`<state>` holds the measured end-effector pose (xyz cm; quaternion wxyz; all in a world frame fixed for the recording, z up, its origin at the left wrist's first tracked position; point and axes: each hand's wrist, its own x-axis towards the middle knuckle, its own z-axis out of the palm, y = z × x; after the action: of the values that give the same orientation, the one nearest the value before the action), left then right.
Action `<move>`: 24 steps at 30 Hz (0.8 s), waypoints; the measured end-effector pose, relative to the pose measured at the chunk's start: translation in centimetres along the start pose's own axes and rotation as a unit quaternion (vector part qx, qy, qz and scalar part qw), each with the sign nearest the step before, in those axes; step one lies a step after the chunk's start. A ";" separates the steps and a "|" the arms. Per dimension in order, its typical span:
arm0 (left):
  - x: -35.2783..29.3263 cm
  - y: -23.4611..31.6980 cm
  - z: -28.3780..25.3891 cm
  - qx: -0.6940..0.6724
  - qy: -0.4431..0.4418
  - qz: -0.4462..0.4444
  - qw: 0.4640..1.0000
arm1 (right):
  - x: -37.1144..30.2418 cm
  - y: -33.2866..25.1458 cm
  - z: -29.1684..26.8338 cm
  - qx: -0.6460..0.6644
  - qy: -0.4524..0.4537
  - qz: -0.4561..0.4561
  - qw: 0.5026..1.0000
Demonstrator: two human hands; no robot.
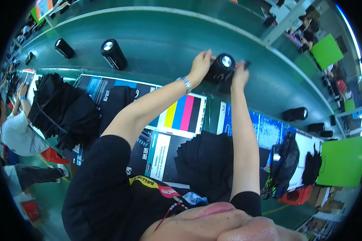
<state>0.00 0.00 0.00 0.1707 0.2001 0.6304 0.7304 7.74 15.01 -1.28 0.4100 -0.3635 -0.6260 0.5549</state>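
One view only, head-worn, left lens of a side-by-side pair. Looks steeply down and forward from above the person's chest; chin and black shirt fill the near lower edge. Both forearms rise from there toward the far green conveyor belt (157, 36), which arcs across the top. Left hand (200, 65) and right hand (240, 75) sit just above centre, at arm's length. Fisheye bends the belt edge and printed sheets (181, 112); a dark rim rings the frame. Neighbouring stations show far left and right.
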 end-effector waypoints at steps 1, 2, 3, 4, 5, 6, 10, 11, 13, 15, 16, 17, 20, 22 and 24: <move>-1.0 0.8 -1.1 0.010 -0.013 0.029 0.999 | -0.2 -1.2 -1.1 0.052 0.065 -0.033 0.996; -2.3 1.7 -2.3 0.021 -0.027 0.057 0.998 | 0.2 -2.7 -3.0 0.037 0.097 -0.073 0.992; -4.5 3.6 -4.3 0.060 -0.035 0.076 0.995 | -0.6 -4.9 -5.0 0.015 0.131 -0.096 0.987; -6.5 5.0 -6.7 0.099 -0.041 0.102 0.989 | -2.0 -7.3 -6.1 0.049 0.127 -0.114 0.984; -8.4 5.6 -9.4 0.122 -0.037 0.119 0.985 | -3.6 -9.6 -6.4 0.085 0.123 -0.130 0.980; -10.2 5.9 -11.8 0.144 -0.038 0.136 0.980 | -5.4 -11.2 -6.5 0.107 0.116 -0.139 0.978; -15.7 4.3 -18.1 0.384 0.041 0.112 0.916 | -12.8 -14.5 -2.7 0.175 -0.001 -0.098 0.980; -16.2 1.8 -20.0 0.390 0.051 0.110 0.913 | -15.3 -14.8 -0.6 0.199 -0.043 -0.062 0.977; -18.0 2.2 -19.9 0.454 0.086 0.199 0.864 | -19.0 -13.5 2.6 0.210 -0.114 -0.028 0.971; -18.3 2.1 -20.9 0.486 0.125 0.206 0.840 | -22.4 -11.0 5.8 0.226 -0.185 0.045 0.955; -18.6 2.1 -21.4 0.519 0.159 0.206 0.814 | -24.2 -9.8 7.2 0.222 -0.204 0.062 0.951; -18.4 2.3 -22.0 0.520 0.176 0.188 0.814 | -25.6 -8.8 8.2 0.218 -0.223 0.078 0.947; -18.1 1.7 -23.7 0.464 0.223 0.180 0.838 | -28.0 -6.1 9.2 0.093 -0.294 0.053 0.950; -18.7 2.5 -23.0 0.392 0.223 0.182 0.874 | -28.4 -5.9 9.1 0.049 -0.295 0.024 0.954; -19.7 4.7 -21.6 0.374 0.189 0.217 0.882 | -28.7 -6.9 8.7 0.048 -0.301 0.028 0.952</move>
<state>6.05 -29.01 0.39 -0.2015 0.2391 0.8178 0.4832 11.20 -15.37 2.03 0.2038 -0.1770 -0.6829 0.6788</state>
